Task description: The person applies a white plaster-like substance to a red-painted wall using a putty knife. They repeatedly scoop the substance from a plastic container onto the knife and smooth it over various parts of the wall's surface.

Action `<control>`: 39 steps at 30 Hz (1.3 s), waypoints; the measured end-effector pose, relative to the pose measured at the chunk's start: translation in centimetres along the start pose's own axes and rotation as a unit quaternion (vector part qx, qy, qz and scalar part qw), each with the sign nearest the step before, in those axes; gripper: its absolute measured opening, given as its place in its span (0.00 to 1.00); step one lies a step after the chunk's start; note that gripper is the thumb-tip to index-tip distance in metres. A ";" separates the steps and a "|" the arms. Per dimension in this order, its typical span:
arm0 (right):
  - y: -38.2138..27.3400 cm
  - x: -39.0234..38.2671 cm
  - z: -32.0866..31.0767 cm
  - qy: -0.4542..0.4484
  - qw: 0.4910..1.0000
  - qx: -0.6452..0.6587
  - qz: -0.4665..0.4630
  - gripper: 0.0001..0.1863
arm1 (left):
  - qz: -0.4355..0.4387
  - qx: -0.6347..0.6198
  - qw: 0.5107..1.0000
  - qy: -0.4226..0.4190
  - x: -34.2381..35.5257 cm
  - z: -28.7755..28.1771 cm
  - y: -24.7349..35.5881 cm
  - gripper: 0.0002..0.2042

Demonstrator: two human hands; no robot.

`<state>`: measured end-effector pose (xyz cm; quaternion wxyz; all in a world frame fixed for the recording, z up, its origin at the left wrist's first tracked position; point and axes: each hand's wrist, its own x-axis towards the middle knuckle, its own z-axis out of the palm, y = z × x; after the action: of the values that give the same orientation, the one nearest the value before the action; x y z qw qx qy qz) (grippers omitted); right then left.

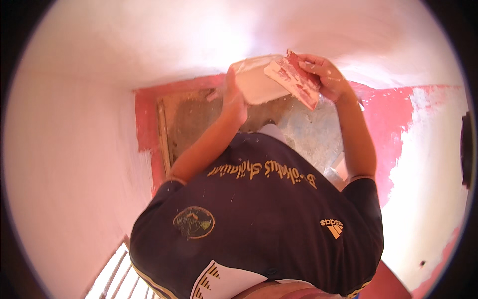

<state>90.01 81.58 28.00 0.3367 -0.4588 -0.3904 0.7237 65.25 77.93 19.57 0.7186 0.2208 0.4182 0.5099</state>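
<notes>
My left hand (234,94) grips the left edge of a pale, rectangular, tray-like piece (256,79). Its fingers are partly hidden behind it, and whether it is a shallow tray or a flat board is hard to tell. Closed on a red flat putty spreader (301,82), my right hand (326,77) holds it tilted over the right end of the pale piece. Whitish putty is smeared across the spreader's face. Both things are held up in front of me, close to the wall.
Whitish plastered wall (74,149) curves around ahead and to the left. Red paint (388,114) shows in patches on the right and along the lower wall. A stained grey floor (308,124) lies below, with a wooden strip (163,134) at its left. A barred window (119,274) is at lower left.
</notes>
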 end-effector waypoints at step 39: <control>-8.1 15.4 -16.8 0.535 0.704 -0.260 -0.388 0.36 | 0.098 -0.092 0.991 -0.003 11.6 15.1 2.4 0.33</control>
<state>101.16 102.67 24.29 0.6076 -0.6459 -0.4610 0.0324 77.92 91.16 25.31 0.6838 0.1952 0.3431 0.6137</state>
